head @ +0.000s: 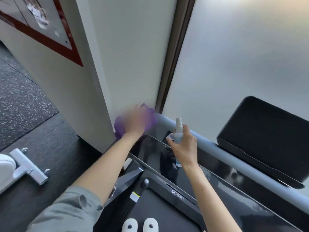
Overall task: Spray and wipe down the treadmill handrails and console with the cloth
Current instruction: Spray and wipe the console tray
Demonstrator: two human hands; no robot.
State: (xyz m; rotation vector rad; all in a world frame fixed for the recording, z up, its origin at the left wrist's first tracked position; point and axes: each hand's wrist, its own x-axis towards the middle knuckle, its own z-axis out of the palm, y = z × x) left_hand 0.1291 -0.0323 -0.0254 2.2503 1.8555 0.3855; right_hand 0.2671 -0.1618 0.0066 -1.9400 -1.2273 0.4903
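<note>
My left hand [134, 122], blurred by motion, grips a purple cloth [151, 117] at the left end of the grey treadmill handrail [215, 146]. My right hand [183, 144] holds a small clear spray bottle [178, 131] upright above the glossy black console [209, 171], its white nozzle at the top. Behind the rail, at the right, stands the black screen [264, 136].
A white wall corner [103, 81] and a frosted glass panel [242, 56] stand close behind the treadmill. Dark speckled flooring [21, 97] and a grey machine foot [28, 166] lie at the left. My white shoes [140, 225] stand on the belt.
</note>
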